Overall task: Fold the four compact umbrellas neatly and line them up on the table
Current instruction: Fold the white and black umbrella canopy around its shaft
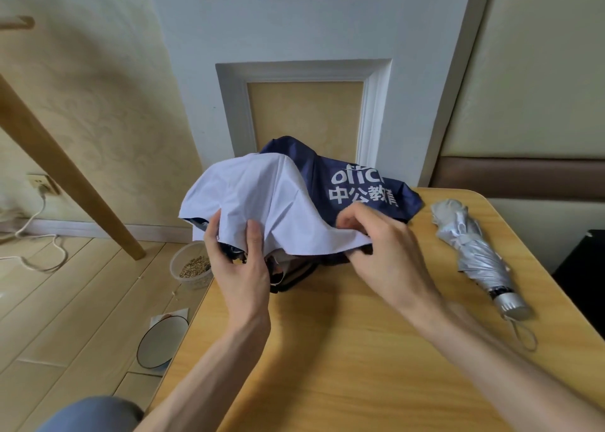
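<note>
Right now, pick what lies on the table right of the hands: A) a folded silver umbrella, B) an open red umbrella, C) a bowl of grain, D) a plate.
A: the silver umbrella lies folded on the table, untouched; the left hand and right hand grip the blue umbrella.

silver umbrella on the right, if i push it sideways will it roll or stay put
The silver umbrella is roughly a cylinder lying on its side on the table, so it would probably roll a bit. Its loose, crumpled folds likely damp that quickly. The shiny fabric looks slippery.
</note>
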`<act>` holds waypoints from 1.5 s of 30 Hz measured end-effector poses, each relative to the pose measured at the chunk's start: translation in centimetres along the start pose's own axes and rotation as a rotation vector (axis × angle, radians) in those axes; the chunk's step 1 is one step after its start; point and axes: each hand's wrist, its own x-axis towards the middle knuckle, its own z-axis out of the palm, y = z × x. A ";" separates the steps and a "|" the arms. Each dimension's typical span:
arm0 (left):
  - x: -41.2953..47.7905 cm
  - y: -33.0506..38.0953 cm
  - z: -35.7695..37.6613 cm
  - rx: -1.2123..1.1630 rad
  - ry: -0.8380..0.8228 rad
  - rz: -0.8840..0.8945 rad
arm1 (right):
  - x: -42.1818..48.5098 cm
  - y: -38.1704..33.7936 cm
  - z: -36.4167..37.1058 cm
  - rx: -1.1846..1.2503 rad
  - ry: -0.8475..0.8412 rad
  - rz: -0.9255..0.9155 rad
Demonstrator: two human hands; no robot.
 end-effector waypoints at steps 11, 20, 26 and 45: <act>-0.4 0.1 0.3 -0.058 0.119 -0.103 | 0.5 2.3 0.8 -0.169 0.470 0.163; -0.4 0.1 0.5 0.020 0.142 -0.062 | 0.9 2.4 0.8 0.019 0.513 0.284; 0.1 0.7 0.3 -0.060 0.132 -0.051 | 1.9 3.3 0.7 0.220 0.408 0.392; 1.0 0.8 -0.3 0.103 0.066 0.144 | 3.0 3.7 -5.4 0.690 -0.394 0.507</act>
